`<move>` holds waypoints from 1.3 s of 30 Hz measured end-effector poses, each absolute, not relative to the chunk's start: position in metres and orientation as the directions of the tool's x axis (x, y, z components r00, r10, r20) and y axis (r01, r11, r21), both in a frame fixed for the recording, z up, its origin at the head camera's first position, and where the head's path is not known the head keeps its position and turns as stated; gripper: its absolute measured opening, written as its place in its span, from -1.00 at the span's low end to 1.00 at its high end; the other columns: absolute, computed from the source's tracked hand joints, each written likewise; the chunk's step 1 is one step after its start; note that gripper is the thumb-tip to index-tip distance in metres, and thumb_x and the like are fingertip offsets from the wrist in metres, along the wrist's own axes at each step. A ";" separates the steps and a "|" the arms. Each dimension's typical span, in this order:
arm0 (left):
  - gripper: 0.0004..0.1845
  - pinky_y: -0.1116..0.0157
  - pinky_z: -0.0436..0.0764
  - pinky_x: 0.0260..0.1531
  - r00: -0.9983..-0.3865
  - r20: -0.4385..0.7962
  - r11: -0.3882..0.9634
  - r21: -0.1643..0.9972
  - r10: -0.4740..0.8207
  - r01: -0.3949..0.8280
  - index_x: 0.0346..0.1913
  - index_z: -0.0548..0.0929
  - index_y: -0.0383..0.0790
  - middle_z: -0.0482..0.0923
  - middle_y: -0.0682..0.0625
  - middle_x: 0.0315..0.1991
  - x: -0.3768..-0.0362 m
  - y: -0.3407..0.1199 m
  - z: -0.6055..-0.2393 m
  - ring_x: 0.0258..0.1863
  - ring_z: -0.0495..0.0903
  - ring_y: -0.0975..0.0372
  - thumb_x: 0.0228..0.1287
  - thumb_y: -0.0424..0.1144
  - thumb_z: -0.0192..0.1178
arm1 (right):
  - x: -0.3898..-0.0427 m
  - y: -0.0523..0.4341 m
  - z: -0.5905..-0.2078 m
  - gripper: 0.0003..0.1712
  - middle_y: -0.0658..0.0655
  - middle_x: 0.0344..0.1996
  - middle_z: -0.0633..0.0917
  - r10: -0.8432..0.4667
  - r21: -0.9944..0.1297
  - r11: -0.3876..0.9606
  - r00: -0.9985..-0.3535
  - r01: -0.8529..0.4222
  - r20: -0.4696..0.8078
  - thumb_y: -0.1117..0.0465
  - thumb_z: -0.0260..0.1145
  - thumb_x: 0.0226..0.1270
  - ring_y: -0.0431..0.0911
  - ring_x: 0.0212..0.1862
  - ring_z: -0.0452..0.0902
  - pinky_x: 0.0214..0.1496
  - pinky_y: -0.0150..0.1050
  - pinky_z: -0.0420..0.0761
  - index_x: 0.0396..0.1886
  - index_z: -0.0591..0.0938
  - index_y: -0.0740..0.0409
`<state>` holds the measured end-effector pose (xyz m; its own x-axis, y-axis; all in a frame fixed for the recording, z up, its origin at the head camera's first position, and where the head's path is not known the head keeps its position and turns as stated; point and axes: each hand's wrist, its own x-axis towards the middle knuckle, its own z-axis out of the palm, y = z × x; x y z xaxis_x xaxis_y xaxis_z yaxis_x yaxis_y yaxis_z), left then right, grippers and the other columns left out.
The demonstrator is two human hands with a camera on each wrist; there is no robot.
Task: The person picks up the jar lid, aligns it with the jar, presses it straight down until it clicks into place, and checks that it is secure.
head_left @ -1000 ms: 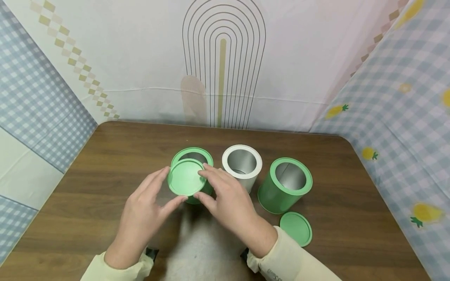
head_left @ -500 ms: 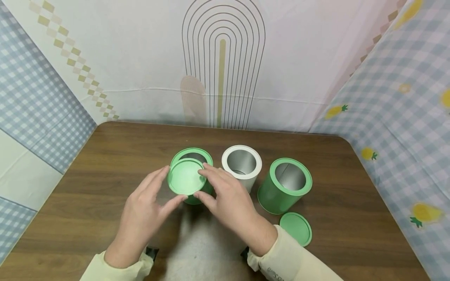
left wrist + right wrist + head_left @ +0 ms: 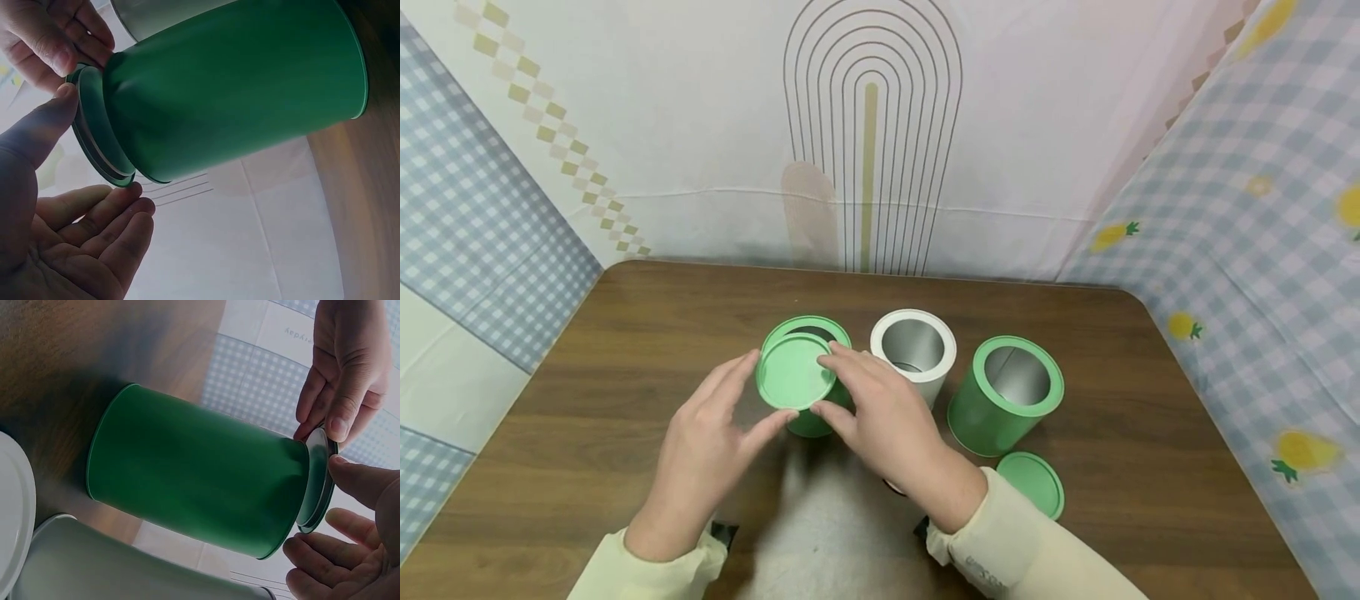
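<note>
left hand (image 3: 700, 437): thumb and fingers part just wide enough to pinch the near edge and left side of a lid.
held green lid (image 3: 795, 372): one, tilted, poised between both hands over the near part of a can's mouth; contact with the can's rim is hard to tell.
left green can (image 3: 811, 426): first of two, upright beneath it.
right hand (image 3: 891, 417): thumb and fingers bent, gripping the lid's right side.
white disc (image 3: 14, 515): one, cut by the right wrist frame.
white can (image 3: 917, 340): one, upright, uncovered.
right green can (image 3: 996, 417): second of two, upright, uncovered.
loose green lid (image 3: 1032, 486): one, flat beside it.
table (image 3: 625, 400): brown wood-grain.
room: white arch-print cloth (image 3: 700, 125) behind, blue gingham either side.
</note>
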<state>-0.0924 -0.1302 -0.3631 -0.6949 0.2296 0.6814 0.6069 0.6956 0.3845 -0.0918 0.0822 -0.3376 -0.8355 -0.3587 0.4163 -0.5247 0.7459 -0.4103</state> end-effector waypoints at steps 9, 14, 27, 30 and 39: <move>-0.16 0.00 0.70 -0.16 -0.715 0.660 0.708 0.390 0.230 0.588 0.20 0.56 -0.50 0.64 -0.28 0.05 -0.093 -0.130 -0.367 -0.03 0.69 -0.09 -0.21 -0.19 0.65 | -0.095 0.081 -0.338 -0.43 0.14 0.24 0.62 -0.376 -0.398 0.760 -0.848 -0.513 0.375 0.10 0.54 0.19 0.01 0.25 0.56 0.38 -0.14 0.45 0.18 0.64 0.15; -0.17 -0.02 0.70 -0.15 -0.724 0.652 0.711 0.397 0.227 0.581 0.19 0.56 -0.52 0.63 -0.29 0.05 -0.096 -0.129 -0.368 -0.03 0.68 -0.09 -0.18 -0.19 0.65 | -0.097 0.081 -0.339 -0.43 0.15 0.25 0.62 -0.373 -0.404 0.760 -0.850 -0.509 0.371 0.11 0.54 0.20 0.02 0.26 0.55 0.40 -0.14 0.44 0.19 0.64 0.17; -0.18 -0.01 0.70 -0.10 -0.754 0.615 0.710 0.424 0.230 0.562 0.24 0.54 -0.49 0.61 -0.26 0.11 -0.104 -0.124 -0.365 0.03 0.67 -0.07 -0.09 -0.18 0.62 | -0.104 0.085 -0.338 -0.43 0.12 0.25 0.62 -0.348 -0.407 0.783 -0.873 -0.471 0.340 0.08 0.51 0.24 0.00 0.28 0.53 0.29 -0.08 0.55 0.21 0.62 0.14; -0.18 -0.03 0.69 -0.07 -0.767 0.599 0.709 0.437 0.229 0.554 0.25 0.53 -0.48 0.61 -0.26 0.12 -0.105 -0.122 -0.365 0.05 0.66 -0.08 -0.07 -0.18 0.62 | -0.105 0.086 -0.337 -0.43 0.12 0.25 0.62 -0.348 -0.401 0.790 -0.877 -0.464 0.330 0.07 0.51 0.24 -0.01 0.29 0.52 0.28 -0.07 0.55 0.22 0.62 0.13; -0.21 -0.05 0.67 -0.04 -0.782 0.577 0.702 0.456 0.235 0.547 0.26 0.52 -0.50 0.60 -0.28 0.13 -0.110 -0.120 -0.361 0.07 0.65 -0.10 0.00 -0.17 0.58 | -0.109 0.088 -0.334 -0.42 0.09 0.25 0.61 -0.334 -0.412 0.795 -0.888 -0.446 0.316 0.03 0.50 0.26 -0.03 0.29 0.52 0.26 -0.08 0.56 0.22 0.62 0.12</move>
<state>-0.1097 -0.1199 -0.3606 -0.7824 0.2347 0.5769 0.5469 0.7020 0.4562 -0.1095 0.0883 -0.3337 -0.8880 -0.3342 0.3160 -0.4457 0.7946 -0.4122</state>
